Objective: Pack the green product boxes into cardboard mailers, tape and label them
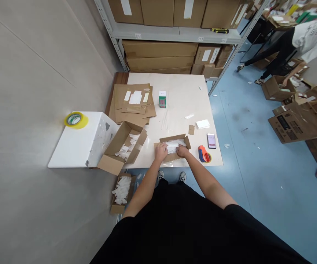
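Observation:
A small open cardboard box (172,157) lies near the front edge of the table, with crumpled white paper (173,146) inside it. At the box's left end, my left hand (161,151) has its fingers curled on the paper. My right hand (182,150) grips the paper at the right end, fingers bent down into the box. What lies beneath the paper is hidden. Just right of the box are an orange and blue tape dispenser (204,154), a phone (211,140) and a small brown cardboard piece (191,129).
A larger open box (114,161) holding paper scraps stands left, beside a white block bearing yellow tape (83,121). Flattened cardboard (120,115), a green-and-white carton (162,99) and white cards (202,124) lie farther back. A loaded shelf (158,33) stands behind; another person bends over boxes at right.

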